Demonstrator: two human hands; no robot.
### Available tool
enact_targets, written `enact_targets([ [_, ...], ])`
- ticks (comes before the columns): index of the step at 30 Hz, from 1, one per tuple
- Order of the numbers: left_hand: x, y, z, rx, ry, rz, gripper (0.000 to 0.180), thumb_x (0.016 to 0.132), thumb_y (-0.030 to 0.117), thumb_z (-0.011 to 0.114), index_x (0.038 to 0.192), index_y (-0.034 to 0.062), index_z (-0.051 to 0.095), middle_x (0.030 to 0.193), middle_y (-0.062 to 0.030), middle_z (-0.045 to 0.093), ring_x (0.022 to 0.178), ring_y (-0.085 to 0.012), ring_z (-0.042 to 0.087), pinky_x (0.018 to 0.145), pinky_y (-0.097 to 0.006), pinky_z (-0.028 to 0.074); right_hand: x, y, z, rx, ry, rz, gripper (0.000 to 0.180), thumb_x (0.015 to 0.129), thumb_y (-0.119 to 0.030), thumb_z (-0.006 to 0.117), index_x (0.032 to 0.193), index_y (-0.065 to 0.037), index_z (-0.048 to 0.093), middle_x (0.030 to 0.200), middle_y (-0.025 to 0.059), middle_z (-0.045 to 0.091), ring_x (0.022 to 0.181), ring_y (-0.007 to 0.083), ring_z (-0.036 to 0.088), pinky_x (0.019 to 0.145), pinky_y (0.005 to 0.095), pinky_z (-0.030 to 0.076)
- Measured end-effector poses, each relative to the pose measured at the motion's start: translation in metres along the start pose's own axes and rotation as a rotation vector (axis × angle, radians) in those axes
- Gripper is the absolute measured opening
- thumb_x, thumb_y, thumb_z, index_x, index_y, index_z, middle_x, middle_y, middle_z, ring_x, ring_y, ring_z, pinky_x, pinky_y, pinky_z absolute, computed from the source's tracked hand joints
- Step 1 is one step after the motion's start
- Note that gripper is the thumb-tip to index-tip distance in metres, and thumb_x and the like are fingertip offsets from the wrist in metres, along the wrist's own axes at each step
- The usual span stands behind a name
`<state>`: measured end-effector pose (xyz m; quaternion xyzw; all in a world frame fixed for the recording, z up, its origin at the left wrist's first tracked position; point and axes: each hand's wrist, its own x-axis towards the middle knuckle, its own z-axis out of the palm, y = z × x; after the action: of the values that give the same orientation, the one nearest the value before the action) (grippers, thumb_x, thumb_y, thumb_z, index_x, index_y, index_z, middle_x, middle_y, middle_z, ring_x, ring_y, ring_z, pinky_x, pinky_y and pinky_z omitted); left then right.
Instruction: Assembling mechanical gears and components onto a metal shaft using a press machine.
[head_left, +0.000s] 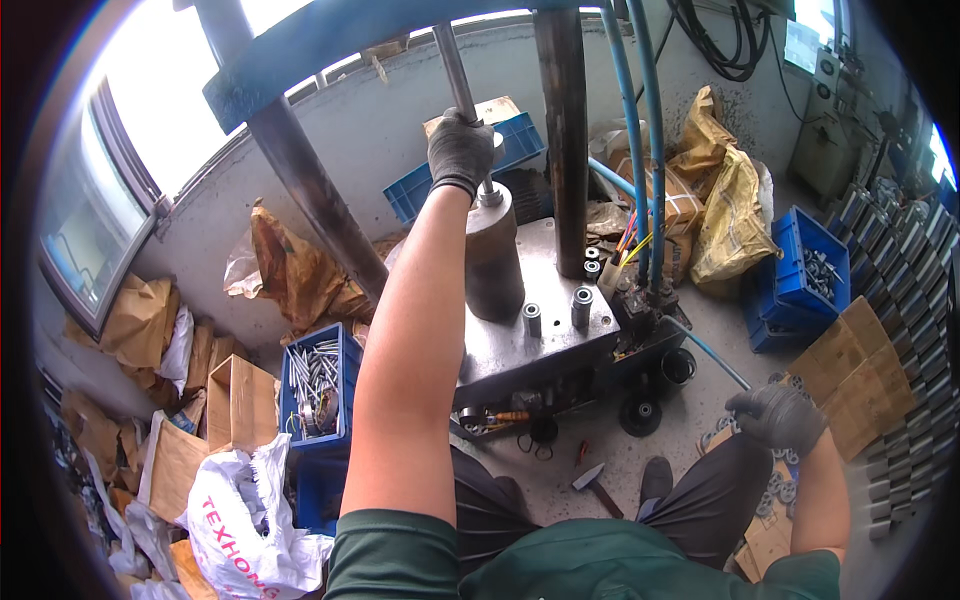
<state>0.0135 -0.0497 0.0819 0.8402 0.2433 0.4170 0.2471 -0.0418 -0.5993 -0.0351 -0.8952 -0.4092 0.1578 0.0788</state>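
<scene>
My left hand (460,152), in a dark grey work glove, is closed around a slim metal rod (487,186). That rod stands on top of a thick steel cylinder (494,260), which rests upright on the steel table (480,352) of a press. The press's round ram (455,70) comes down right above the hand. My right hand (780,418), gloved too, is closed at the end of a long thin lever (708,352) that slants up to the machine. Two short metal sleeves (582,306) (532,320) stand on the table to the right of the cylinder.
Press columns (562,140) and blue hoses (640,130) rise behind. A blue crate (350,390) of bolts stands left, blue bins (808,262) right. A hammer (598,490) and a black ring (640,414) lie on the floor. Stacked metal bars (900,330) line the far right.
</scene>
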Motion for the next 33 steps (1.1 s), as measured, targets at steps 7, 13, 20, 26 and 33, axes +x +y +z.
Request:
enact_targets([
  [7,0.005,-0.011,0.001,0.000,-0.007,-0.015,0.028,0.091,0.026,0.067,0.111,0.0060,0.068,0.100,-0.0201,0.078,0.101,-0.0393,0.075,0.093,-0.048,0.059,0.007,-0.010,-0.006,0.269,0.193,0.067,0.035,0.090,-0.021,0.065,0.120,-0.006,0.076,0.101,0.0207,0.077,0.095,0.0377,0.075,0.089,0.0461,0.059],
  [13,0.005,-0.008,0.004,-0.014,-0.005,0.008,0.028,0.091,0.025,0.068,0.111,0.0059,0.068,0.099,-0.0208,0.077,0.101,-0.0395,0.075,0.093,-0.048,0.059,0.004,0.001,0.000,0.027,0.024,-0.013,0.031,0.090,-0.017,0.067,0.117,-0.004,0.076,0.099,0.0217,0.077,0.093,0.0374,0.076,0.087,0.0446,0.060],
  [20,0.001,-0.004,0.002,-0.018,0.025,0.016,0.027,0.090,0.024,0.070,0.108,0.0053,0.069,0.098,-0.0211,0.077,0.100,-0.0391,0.075,0.092,-0.047,0.059,0.002,-0.005,-0.002,0.181,0.243,0.010,0.032,0.091,-0.020,0.066,0.119,-0.006,0.076,0.101,0.0206,0.077,0.094,0.0366,0.075,0.088,0.0449,0.059],
  [26,0.003,-0.010,0.004,-0.050,0.020,-0.002,0.026,0.090,0.025,0.070,0.107,0.0055,0.069,0.098,-0.0205,0.077,0.100,-0.0391,0.075,0.092,-0.047,0.059,0.006,-0.009,-0.010,0.110,0.012,0.062,0.030,0.091,-0.012,0.068,0.117,-0.002,0.075,0.099,0.0218,0.077,0.093,0.0373,0.075,0.086,0.0435,0.059],
  [33,-0.002,-0.002,0.002,-0.028,0.036,0.024,0.026,0.092,0.026,0.067,0.109,0.0063,0.069,0.100,-0.0204,0.077,0.101,-0.0390,0.075,0.093,-0.048,0.059,0.031,0.001,-0.013,0.187,0.823,-0.119,0.016,0.090,0.000,0.069,0.106,0.001,0.073,0.095,0.0233,0.073,0.089,0.0400,0.073,0.079,0.0433,0.058],
])
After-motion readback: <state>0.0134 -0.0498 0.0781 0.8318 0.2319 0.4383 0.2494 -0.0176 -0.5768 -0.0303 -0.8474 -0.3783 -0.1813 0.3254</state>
